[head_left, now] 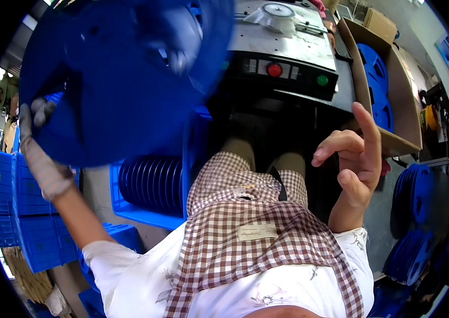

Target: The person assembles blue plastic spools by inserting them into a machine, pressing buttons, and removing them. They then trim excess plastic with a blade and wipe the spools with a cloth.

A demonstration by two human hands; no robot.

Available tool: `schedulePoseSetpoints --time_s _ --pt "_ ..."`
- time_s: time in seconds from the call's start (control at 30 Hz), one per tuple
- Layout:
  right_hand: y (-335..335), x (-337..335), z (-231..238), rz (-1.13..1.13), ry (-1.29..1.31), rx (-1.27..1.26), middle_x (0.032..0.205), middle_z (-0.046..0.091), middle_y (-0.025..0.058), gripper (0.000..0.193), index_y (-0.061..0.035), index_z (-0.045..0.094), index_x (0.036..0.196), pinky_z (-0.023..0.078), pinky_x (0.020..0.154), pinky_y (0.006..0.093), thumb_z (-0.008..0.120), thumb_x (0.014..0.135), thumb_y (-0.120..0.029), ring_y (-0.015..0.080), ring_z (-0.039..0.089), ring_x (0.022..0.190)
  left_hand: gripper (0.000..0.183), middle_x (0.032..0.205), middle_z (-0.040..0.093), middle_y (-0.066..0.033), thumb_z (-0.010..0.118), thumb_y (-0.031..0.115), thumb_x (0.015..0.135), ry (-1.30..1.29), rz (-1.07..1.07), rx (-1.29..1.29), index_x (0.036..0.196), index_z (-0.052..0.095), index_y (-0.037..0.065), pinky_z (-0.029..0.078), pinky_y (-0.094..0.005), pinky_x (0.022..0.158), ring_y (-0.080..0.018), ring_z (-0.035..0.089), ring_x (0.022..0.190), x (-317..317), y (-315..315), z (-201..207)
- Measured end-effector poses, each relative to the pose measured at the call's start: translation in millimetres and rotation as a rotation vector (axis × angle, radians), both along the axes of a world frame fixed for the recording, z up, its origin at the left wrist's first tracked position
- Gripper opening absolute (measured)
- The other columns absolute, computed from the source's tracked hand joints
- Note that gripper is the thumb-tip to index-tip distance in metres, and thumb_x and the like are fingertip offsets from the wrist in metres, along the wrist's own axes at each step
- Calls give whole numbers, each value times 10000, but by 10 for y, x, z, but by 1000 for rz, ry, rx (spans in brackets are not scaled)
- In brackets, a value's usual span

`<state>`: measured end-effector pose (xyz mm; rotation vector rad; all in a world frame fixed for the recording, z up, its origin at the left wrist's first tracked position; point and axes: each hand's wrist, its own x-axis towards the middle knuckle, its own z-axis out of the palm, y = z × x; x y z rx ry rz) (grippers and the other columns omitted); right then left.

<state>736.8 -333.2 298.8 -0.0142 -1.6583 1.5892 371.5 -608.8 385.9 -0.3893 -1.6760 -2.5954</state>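
A large blue plastic reel (123,116) is held up at the upper left, close to the camera and a little blurred. My left hand (38,151), in a pale knitted glove, grips it at its left side, with the fingers through an opening in the disc. My right hand (359,159) is bare and raised at the right. It holds nothing, its index finger stretched up and the other fingers loosely bent and apart. Between the hands, at the top, stands a bench machine (298,47) with a metal top, and a round fixture (277,13) is mounted on it.
Red (274,70) and green (322,80) buttons sit on the machine's front. A cardboard box (361,69) to its right holds blue reels. A blue crate (147,216) with a row of dark blue discs stands below the held reel. Blue crates (41,228) are stacked left; reels (412,193) stand right.
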Motion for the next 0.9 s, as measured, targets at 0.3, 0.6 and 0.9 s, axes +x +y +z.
schedulePoseSetpoints --time_s 0.3,0.6,0.9 --pt "313 -634 -387 44 -257 -145 911 638 118 673 3 280 1434 512 775 288 631 878 -140 161 626 838 272 693 622 -71 568 293 913 79 -362 545 757 591 72 490 -480 906 -279 634 826 -2603 1465 -726" --pt "380 -621 -942 -237 -560 -289 918 637 101 576 -5 336 1408 507 794 281 574 883 -23 139 613 843 378 802 604 -78 590 412 905 -507 -140 333 747 545 73 489 -425 823 -250 576 783 -3224 3272 -2297" --pt "396 -430 -1147 -353 -554 -403 915 639 107 530 -5 367 1387 521 794 291 564 898 -58 144 617 843 1028 1305 526 -180 559 776 709 -781 141 -729 1348 426 -18 372 -383 1013 -264 515 1158 -2912 3136 -1959"
